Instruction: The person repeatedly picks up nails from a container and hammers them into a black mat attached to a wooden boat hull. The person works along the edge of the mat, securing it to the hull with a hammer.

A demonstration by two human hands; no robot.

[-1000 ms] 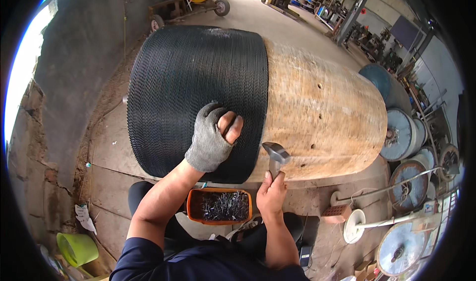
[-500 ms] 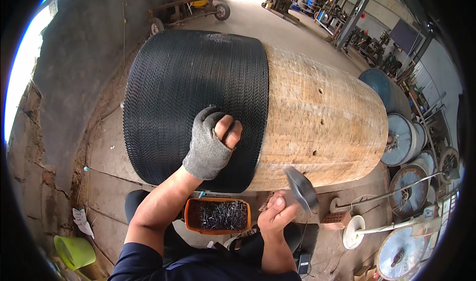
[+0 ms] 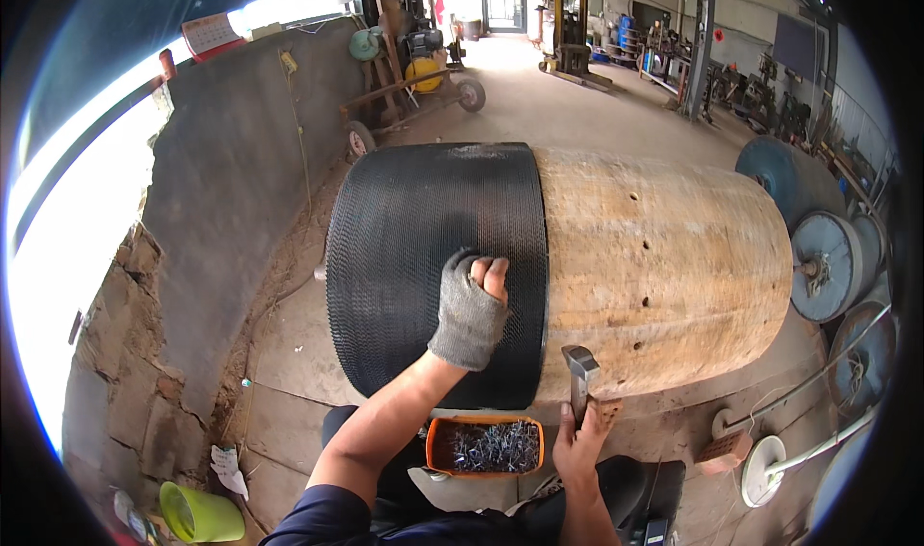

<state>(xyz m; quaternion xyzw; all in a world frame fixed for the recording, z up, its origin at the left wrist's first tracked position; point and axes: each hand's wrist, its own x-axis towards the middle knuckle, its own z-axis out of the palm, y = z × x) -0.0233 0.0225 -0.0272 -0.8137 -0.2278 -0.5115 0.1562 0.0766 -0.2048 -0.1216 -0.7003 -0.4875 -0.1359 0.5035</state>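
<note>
A large wooden roller [image 3: 664, 276] lies crosswise before me, its left part wrapped in a black ridged covering [image 3: 395, 267]. Resting against that covering near its right edge is my left hand [image 3: 472, 305], in a grey glove with some fingers bare. Its fingers are curled closed, and whatever they may pinch is hidden. My right hand [image 3: 580, 442] grips a hammer [image 3: 580, 371], head up, just in front of the roller's wooden part. Below the roller, between my legs, stands an orange tub [image 3: 435, 457] holding many loose nails [image 3: 496, 447].
A red brick [image 3: 724, 452] and a white round-based stand [image 3: 763, 474] are on the floor at right. Metal drums [image 3: 833, 257] line the right side. A broken grey wall [image 3: 241, 161] runs along the left, with a green bucket [image 3: 200, 512] near it. A wheeled cart [image 3: 409, 98] stands beyond.
The whole view has tilted up and swung left, so everything sits lower and farther right. The hammer has turned more upright in my right hand. My left hand stays closed at the black covering.
</note>
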